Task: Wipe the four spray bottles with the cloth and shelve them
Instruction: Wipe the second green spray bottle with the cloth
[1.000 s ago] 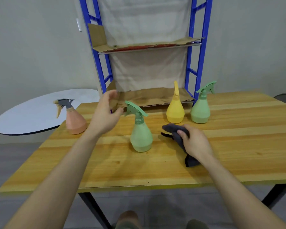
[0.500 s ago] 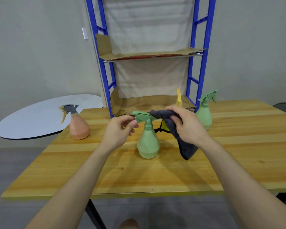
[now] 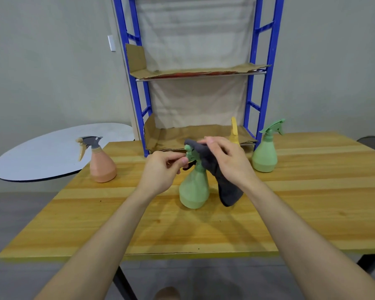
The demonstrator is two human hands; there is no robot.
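A green spray bottle [image 3: 194, 191] stands mid-table. My left hand [image 3: 162, 169] pinches its trigger head from the left. My right hand [image 3: 230, 163] holds a dark grey cloth [image 3: 227, 189] draped over the bottle's head; the cloth's tail hangs down to the right of the bottle. A second green bottle [image 3: 265, 154] stands at the right by the shelf post. A yellow bottle [image 3: 234, 133] is half hidden behind my right hand. A peach bottle [image 3: 101, 165] with a grey head stands at the table's left.
A blue metal shelf rack [image 3: 268, 61] stands behind the wooden table [image 3: 204, 230], with cardboard liners on its lower shelf [image 3: 171, 137] and upper shelf [image 3: 199, 71]. A round white tabletop [image 3: 48, 152] lies to the left.
My right hand lifted the cloth off the table and laid it over the green bottle's head. My left hand came in and took hold of the trigger head.
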